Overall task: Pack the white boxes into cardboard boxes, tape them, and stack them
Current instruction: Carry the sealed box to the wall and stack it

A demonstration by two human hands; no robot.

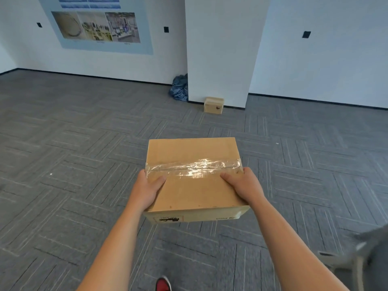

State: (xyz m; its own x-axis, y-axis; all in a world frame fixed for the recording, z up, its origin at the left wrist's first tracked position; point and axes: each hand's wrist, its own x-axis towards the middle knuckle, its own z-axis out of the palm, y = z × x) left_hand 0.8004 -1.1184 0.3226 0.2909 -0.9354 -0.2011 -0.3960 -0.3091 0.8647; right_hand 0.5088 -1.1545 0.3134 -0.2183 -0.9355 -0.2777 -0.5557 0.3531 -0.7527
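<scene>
You stand over grey carpet laid in a herringbone of tiles, in a room with white walls; a poster hangs at the upper left. A white pillar juts out ahead, with a crumpled blue bag at its left foot and a far box on the floor touching its base. Your red shoe shows at the bottom edge. You hold the box in the air before you, well short of the pillar, top face up and level. Its tape runs side to side across the top, and the long axis seems to follow it, though the top looks nearly square. A labelled side faces you. Your left hand and right hand clamp the box's two ends, thumbs on top by the tape, fingers hidden round the sides.
</scene>
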